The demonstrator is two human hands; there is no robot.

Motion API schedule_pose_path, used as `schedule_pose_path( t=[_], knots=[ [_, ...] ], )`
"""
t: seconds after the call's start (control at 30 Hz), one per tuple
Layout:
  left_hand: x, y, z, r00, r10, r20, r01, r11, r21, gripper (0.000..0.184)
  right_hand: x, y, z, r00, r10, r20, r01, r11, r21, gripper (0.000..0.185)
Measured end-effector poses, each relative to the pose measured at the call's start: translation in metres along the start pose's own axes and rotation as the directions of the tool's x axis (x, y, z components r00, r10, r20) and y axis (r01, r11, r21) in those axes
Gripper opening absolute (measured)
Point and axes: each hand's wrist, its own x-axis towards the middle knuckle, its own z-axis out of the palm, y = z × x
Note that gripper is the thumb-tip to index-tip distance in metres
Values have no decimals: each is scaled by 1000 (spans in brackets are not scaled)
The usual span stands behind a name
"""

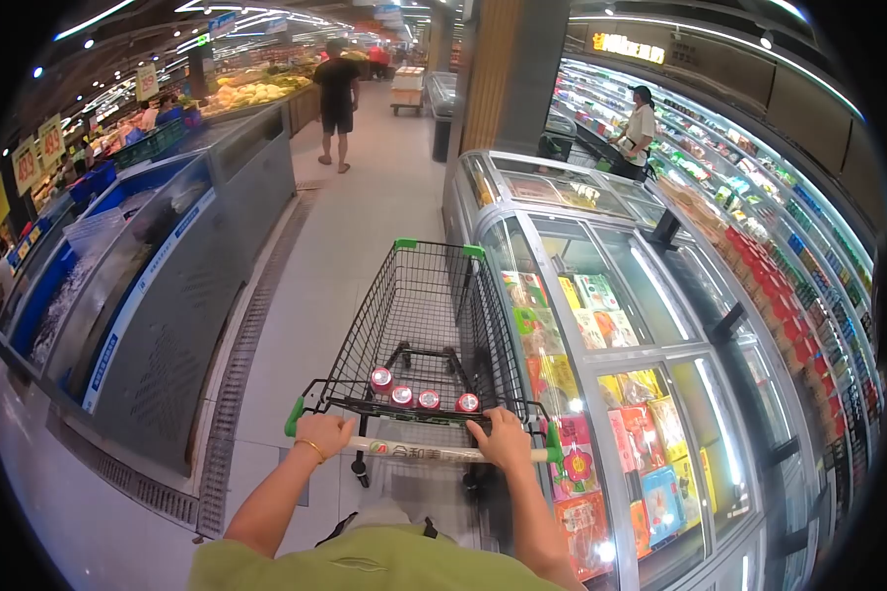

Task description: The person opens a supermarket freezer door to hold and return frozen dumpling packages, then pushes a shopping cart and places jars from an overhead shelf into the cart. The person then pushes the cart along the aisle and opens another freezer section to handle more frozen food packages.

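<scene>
My left hand (323, 436), with a thin bracelet at the wrist, is wrapped around the left part of the shopping cart handle (414, 451). Toward the handle's other end, my right hand (505, 436) also grips it, its thumb lying over the bar. The black wire shopping cart (503, 340) with green corners stands straight in front of me. Several cans (402, 395) with red sides and silver tops sit at the near end of its basket.
Glass-topped freezers (660, 350) full of colourful packages run close along the cart's right side. Grey tanks (187, 325) line the left, beside a floor drain (256, 335). A person in black (337, 94) is farther up the aisle. Another person (639, 133) stands by lit shelves at right.
</scene>
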Motion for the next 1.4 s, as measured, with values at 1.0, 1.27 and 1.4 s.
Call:
schedule_pose_path(
  t=[1.0,1.27,1.4],
  knots=[
    [-151,-164,-6,976,197,-93,-189,978,86,51,-194,-170,32,913,383,141,-364,920,-143,54],
    [-214,-200,-17,998,68,-5,-68,997,-20,49,-270,-212,35,975,206,-86,-206,978,5,34],
    [-247,-213,-8,993,115,-17,-115,993,-6,51,-312,-214,33,946,212,-247,-217,976,6,29]
  ],
)
